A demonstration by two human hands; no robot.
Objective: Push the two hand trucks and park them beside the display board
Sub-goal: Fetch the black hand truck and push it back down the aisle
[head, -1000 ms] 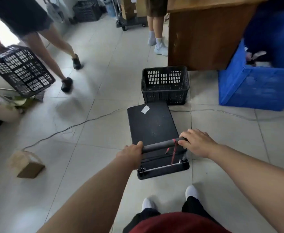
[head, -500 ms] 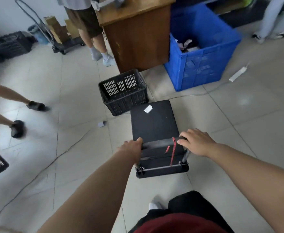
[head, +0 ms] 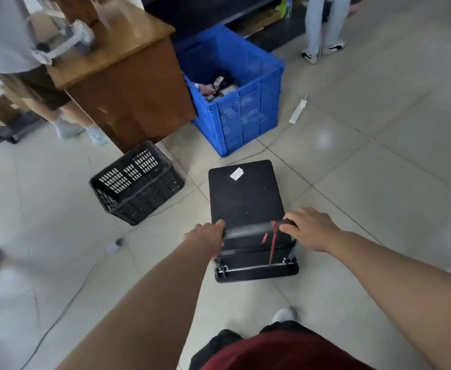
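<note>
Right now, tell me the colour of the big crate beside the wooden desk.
Blue crate, clearest in the head view.

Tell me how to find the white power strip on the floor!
Start at the big blue crate beside the wooden desk. Look just right of it on the bare floor tiles: the power strip lies there alone, a thin white bar, unlike the boxy crates.
</note>
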